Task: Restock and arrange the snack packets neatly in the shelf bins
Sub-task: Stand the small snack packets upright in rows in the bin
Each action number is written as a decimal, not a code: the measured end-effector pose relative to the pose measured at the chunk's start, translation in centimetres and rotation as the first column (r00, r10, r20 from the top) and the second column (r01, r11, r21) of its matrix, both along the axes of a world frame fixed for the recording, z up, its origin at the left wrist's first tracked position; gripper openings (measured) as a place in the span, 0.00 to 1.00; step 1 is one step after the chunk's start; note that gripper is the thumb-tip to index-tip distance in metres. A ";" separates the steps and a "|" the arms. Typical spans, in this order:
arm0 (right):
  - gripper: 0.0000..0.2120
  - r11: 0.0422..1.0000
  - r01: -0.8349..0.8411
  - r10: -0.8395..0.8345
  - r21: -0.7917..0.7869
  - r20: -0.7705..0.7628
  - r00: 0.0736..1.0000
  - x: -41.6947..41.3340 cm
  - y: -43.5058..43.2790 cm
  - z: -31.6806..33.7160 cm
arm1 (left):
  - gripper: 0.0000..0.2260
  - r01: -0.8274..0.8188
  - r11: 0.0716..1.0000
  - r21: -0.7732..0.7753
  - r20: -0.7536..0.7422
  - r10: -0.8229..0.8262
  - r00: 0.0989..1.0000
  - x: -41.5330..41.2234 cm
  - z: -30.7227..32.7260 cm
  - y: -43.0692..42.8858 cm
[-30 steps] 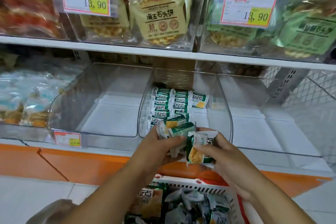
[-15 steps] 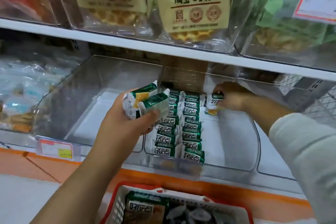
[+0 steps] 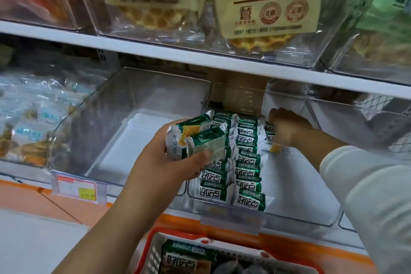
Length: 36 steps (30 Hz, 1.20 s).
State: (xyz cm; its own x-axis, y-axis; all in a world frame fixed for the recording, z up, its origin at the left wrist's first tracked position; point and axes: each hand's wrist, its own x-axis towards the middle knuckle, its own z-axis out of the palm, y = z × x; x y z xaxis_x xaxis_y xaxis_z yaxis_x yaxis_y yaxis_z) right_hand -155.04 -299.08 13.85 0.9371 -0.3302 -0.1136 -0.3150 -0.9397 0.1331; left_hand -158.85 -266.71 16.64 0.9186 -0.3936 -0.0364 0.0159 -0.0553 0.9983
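My left hand [image 3: 164, 160] grips a small bunch of green-and-white snack packets [image 3: 198, 138] in front of the clear middle bin [image 3: 300, 213]. Two neat rows of the same packets [image 3: 242, 162] lie inside that bin, from back to front. My right hand [image 3: 287, 125] reaches deep into the bin's back right and pinches one packet [image 3: 270, 134] standing beside the rows. A second packet with a yellow patch [image 3: 274, 148] lies just below that hand.
A red-and-white basket [image 3: 155, 249] holding more packets sits below the shelf edge. The clear bin on the left [image 3: 106, 118] holds nothing. Further left, a bin of blue-labelled snacks [image 3: 29, 127]. The shelf above [image 3: 200, 55] carries bins of large waffle bags.
Both hands rose from over the basket to the bin. My right hand carried one packet to the bin's back right; my left lifted its bunch. The view has moved closer.
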 end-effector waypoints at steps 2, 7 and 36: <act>0.22 0.997 0.016 -0.021 0.073 0.076 0.997 -0.8 0.7 0.8 | 0.15 0.013 1.000 -0.014 -0.015 -0.013 1.000 -0.3 0.0 -0.3; 0.07 0.762 -0.208 -0.167 0.614 0.495 0.853 -9.7 7.0 4.0 | 0.12 0.088 0.996 -0.027 -0.093 -0.091 0.992 -1.9 0.3 -1.3; 0.23 -0.205 -0.316 -0.563 0.927 0.152 0.812 -20.6 12.0 2.4 | 0.16 0.249 0.949 -0.194 -0.348 -0.304 0.887 -7.3 -0.3 -4.3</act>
